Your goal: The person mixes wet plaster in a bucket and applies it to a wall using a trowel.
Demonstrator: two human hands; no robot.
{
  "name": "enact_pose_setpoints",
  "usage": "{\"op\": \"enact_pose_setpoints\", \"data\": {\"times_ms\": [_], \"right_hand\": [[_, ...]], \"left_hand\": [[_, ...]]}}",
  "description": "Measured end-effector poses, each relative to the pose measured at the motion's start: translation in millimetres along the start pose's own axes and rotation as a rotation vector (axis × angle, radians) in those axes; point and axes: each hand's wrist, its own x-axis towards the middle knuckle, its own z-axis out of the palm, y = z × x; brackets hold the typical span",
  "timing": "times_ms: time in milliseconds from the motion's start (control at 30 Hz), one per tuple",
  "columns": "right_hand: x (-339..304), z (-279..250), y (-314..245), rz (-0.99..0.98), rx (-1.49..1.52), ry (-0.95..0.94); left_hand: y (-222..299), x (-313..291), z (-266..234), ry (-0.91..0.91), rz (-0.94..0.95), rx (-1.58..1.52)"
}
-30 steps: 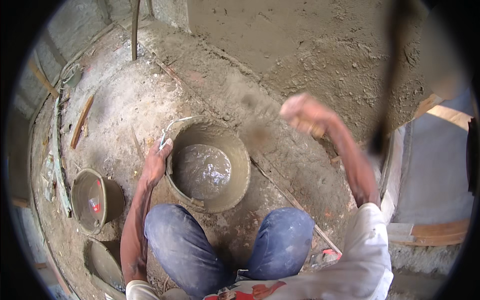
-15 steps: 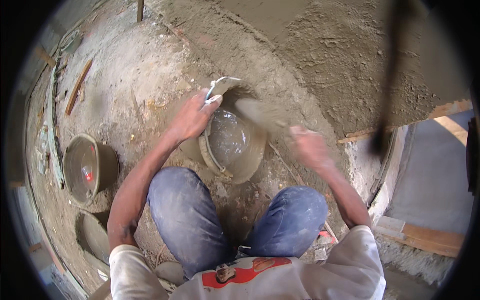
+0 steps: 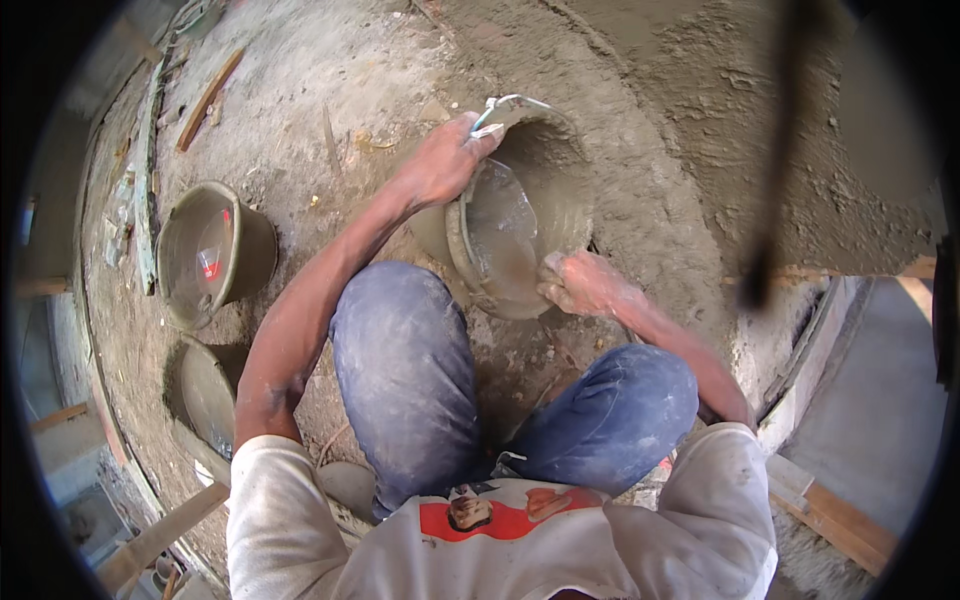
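Note:
A cement-caked bucket (image 3: 570, 205) tilts in front of my knees, with wet grey slurry (image 3: 502, 240) inside. My left hand (image 3: 445, 160) is closed on its upper left rim, by a pale cord-like handle (image 3: 518, 98). At the near right rim, my right hand (image 3: 590, 285) is closed in a fist, slightly blurred. The trowel seen in it a moment ago is now mostly hidden; its blade cannot be told apart from the grey slurry.
To my left stand two more mortar-stained buckets, one (image 3: 258, 255) with a red-marked clear cup (image 3: 208, 262) in it, the other (image 3: 200, 395) nearer me. Fresh rough mortar (image 3: 700, 130) covers the far right. A wooden stick (image 3: 210, 100) lies far left; planks (image 3: 835, 515) edge a drop on the right.
My right hand has come down and left from beyond the bucket to its near right rim, taking the trowel out of sight. The left hand keeps its hold; the whole view has shifted.

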Motion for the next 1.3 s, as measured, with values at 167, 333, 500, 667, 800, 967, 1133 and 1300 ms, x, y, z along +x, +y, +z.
{"op": "enact_pose_setpoints", "data": {"times_ms": [167,333,500,667,800,967,1133,1300], "right_hand": [[-35.1,-30.3,-4.8,-0.031,0.224,0.146],[-59.1,-129.9,-22.6,-0.141,0.163,0.265],[-86.6,-273.7,-15.7,0.395,0.665,0.123],[-180.7,-375.2,48.9,0.442,0.480,1.169],[-207.8,-335.7,21.0,0.394,0.464,1.251],[-152.7,-171.9,9.3,0.559,-0.025,0.812],[-43.7,-48.4,21.2,0.378,-0.499,0.331],[11.7,-19.7,20.1,0.159,-0.656,0.106]], "left_hand": [[0.7,7.0,-8.7,-0.008,-0.065,-0.137],[-51.2,0.0,-23.4,0.141,-0.131,-0.360],[-55.8,6.0,-23.4,0.147,-0.144,-0.172],[-50.3,13.9,-10.8,0.125,-0.113,-0.275],[-57.1,1.2,-24.6,0.178,-0.041,-0.188],[9.0,6.7,-5.8,-0.032,0.054,-0.078],[18.7,-0.4,2.3,-0.125,0.092,0.131],[2.9,-8.7,0.7,-0.064,0.047,0.089]]}}
